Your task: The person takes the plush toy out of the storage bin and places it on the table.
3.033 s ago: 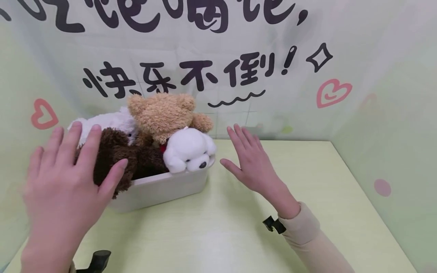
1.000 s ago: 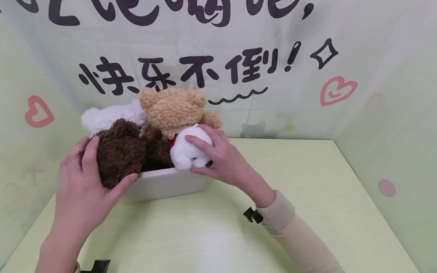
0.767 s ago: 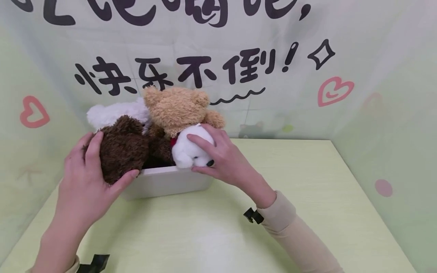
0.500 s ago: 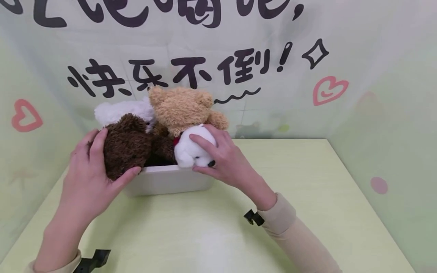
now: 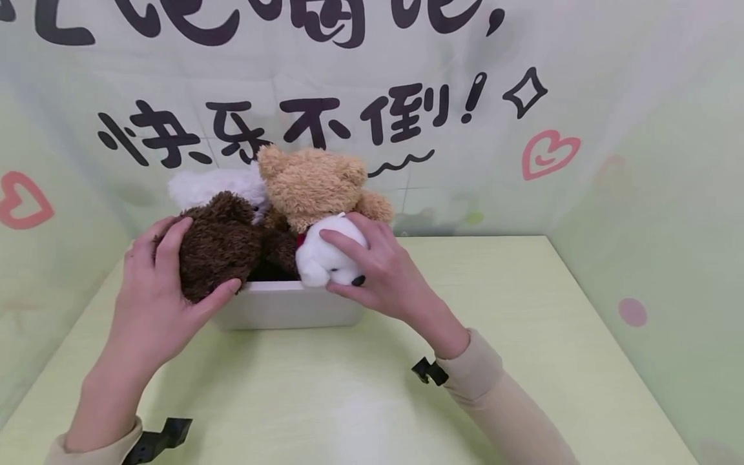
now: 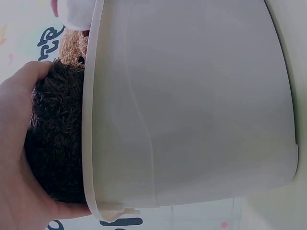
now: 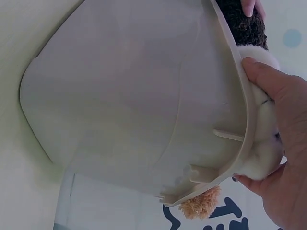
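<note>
A white plastic bin (image 5: 290, 307) stands on the table, filled with plush toys. At its left end my left hand (image 5: 154, 294) curls round a dark brown shaggy plush toy (image 5: 221, 248), thumb along the front rim. On the right, my right hand (image 5: 380, 271) grips the head of a white plush dog (image 5: 325, 252) with a black nose, which leans over the rim. A tan teddy bear (image 5: 310, 184) sits behind it, and a fluffy white plush toy (image 5: 215, 187) is at the back left, partly hidden. The right wrist view shows the thumb (image 7: 266, 76) against the white dog.
The pale green tabletop (image 5: 494, 323) reaches to a back wall (image 5: 442, 187) printed with large black characters, close behind the bin. Side walls with pink hearts and dots rise at left and right. A black strap (image 5: 430, 371) is at the right cuff.
Three seconds ago both hands were spread and apart from the toys; they have since taken hold of the brown plush toy and white plush dog. The bin has turned squarer to the view.
</note>
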A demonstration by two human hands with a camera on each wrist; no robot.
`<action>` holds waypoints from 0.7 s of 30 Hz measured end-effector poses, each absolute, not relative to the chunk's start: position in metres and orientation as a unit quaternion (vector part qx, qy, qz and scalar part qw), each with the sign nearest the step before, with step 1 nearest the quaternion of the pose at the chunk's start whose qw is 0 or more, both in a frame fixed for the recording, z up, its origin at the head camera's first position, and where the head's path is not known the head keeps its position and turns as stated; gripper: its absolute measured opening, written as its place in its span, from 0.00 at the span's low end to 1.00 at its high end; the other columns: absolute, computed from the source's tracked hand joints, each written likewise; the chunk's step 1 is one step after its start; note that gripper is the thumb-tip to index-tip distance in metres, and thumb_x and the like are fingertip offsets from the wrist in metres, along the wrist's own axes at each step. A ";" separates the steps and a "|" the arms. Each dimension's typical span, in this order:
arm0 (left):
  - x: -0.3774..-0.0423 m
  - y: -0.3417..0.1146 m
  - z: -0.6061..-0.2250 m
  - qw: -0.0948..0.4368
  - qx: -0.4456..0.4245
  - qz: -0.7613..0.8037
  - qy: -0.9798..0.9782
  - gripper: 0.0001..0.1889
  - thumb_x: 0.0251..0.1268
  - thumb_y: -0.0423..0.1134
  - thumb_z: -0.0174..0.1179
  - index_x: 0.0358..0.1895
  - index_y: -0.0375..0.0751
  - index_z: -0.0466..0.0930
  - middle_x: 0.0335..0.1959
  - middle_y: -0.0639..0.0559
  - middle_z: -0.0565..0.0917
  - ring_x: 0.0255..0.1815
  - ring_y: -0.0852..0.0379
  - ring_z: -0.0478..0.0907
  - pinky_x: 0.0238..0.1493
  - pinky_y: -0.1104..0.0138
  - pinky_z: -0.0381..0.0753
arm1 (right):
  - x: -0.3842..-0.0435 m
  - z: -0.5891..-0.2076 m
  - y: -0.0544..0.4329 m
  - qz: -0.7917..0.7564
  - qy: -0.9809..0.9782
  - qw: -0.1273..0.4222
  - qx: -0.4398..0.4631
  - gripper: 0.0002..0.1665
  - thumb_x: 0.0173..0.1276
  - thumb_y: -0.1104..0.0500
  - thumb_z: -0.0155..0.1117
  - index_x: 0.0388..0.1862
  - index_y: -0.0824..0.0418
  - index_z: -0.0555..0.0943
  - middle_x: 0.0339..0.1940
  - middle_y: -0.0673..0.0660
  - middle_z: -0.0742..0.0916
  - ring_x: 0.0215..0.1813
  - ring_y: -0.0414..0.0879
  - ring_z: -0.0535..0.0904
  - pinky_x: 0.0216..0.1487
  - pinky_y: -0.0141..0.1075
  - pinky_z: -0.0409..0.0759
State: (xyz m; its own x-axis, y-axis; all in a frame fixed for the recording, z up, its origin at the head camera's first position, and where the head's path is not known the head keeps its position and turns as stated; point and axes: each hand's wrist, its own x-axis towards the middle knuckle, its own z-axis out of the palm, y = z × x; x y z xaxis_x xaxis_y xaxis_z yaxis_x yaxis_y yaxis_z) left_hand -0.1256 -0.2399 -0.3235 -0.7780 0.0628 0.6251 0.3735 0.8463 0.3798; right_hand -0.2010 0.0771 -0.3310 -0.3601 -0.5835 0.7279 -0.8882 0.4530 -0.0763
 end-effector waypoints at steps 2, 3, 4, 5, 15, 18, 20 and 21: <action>-0.125 -0.240 -0.324 0.318 -0.120 -0.247 -0.907 0.57 0.55 0.85 0.46 0.78 0.46 0.56 0.75 0.31 0.59 0.63 0.21 0.61 0.51 0.28 0.64 | -0.202 -0.330 0.075 0.240 -0.784 0.324 0.471 0.40 0.57 0.48 0.82 0.66 0.55 0.77 0.64 0.69 0.76 0.58 0.63 0.74 0.55 0.51 0.78; -0.125 -0.240 -0.324 0.319 -0.120 -0.246 -0.907 0.57 0.55 0.85 0.45 0.78 0.46 0.56 0.74 0.31 0.60 0.62 0.21 0.62 0.50 0.29 0.64 | -0.203 -0.330 0.074 0.241 -0.781 0.327 0.474 0.40 0.56 0.48 0.82 0.66 0.55 0.78 0.63 0.69 0.76 0.58 0.63 0.75 0.55 0.51 0.79; -0.125 -0.240 -0.323 0.321 -0.120 -0.244 -0.907 0.57 0.55 0.85 0.45 0.78 0.46 0.57 0.74 0.31 0.60 0.62 0.21 0.62 0.50 0.29 0.64 | -0.203 -0.331 0.074 0.241 -0.780 0.331 0.474 0.39 0.56 0.48 0.82 0.65 0.55 0.78 0.63 0.69 0.76 0.57 0.63 0.75 0.53 0.50 0.79; -0.124 -0.239 -0.323 0.322 -0.120 -0.242 -0.907 0.57 0.55 0.85 0.45 0.78 0.46 0.56 0.74 0.31 0.60 0.61 0.21 0.62 0.50 0.29 0.64 | -0.204 -0.331 0.073 0.241 -0.777 0.334 0.475 0.39 0.56 0.48 0.83 0.65 0.56 0.78 0.63 0.69 0.77 0.56 0.64 0.75 0.52 0.50 0.80; -0.122 -0.237 -0.322 0.331 -0.119 -0.228 -0.908 0.55 0.58 0.84 0.46 0.78 0.46 0.57 0.74 0.30 0.60 0.61 0.21 0.62 0.50 0.30 0.65 | -0.204 -0.332 0.070 0.238 -0.746 0.381 0.492 0.34 0.58 0.52 0.81 0.62 0.57 0.80 0.63 0.69 0.79 0.55 0.63 0.77 0.52 0.49 0.83; -0.122 -0.237 -0.322 0.336 -0.121 -0.227 -0.906 0.55 0.58 0.83 0.47 0.78 0.45 0.58 0.73 0.30 0.61 0.61 0.20 0.62 0.51 0.30 0.65 | -0.204 -0.330 0.070 0.239 -0.731 0.398 0.500 0.34 0.57 0.53 0.81 0.61 0.58 0.80 0.63 0.70 0.79 0.55 0.62 0.78 0.53 0.49 0.84; -0.122 -0.236 -0.322 0.339 -0.121 -0.230 -0.904 0.55 0.58 0.83 0.48 0.78 0.45 0.58 0.73 0.30 0.61 0.61 0.20 0.62 0.52 0.31 0.64 | -0.204 -0.328 0.070 0.238 -0.723 0.408 0.504 0.33 0.57 0.54 0.81 0.61 0.59 0.80 0.63 0.70 0.79 0.56 0.63 0.78 0.55 0.49 0.84; -0.122 -0.236 -0.322 0.340 -0.121 -0.232 -0.903 0.55 0.58 0.83 0.48 0.78 0.45 0.58 0.73 0.30 0.61 0.61 0.21 0.62 0.52 0.31 0.64 | -0.204 -0.327 0.070 0.238 -0.720 0.411 0.506 0.33 0.57 0.54 0.81 0.60 0.59 0.81 0.63 0.70 0.79 0.56 0.63 0.78 0.56 0.49 0.83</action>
State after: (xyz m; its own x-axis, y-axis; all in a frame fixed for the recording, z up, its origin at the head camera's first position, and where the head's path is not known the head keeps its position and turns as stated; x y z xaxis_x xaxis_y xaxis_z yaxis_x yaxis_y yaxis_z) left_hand -0.1220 -0.2365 -0.3221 -0.7393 0.0613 0.6706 0.3769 0.8629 0.3366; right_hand -0.2042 0.0697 -0.3272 -0.1499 -0.5326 0.8330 -0.9244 0.3744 0.0730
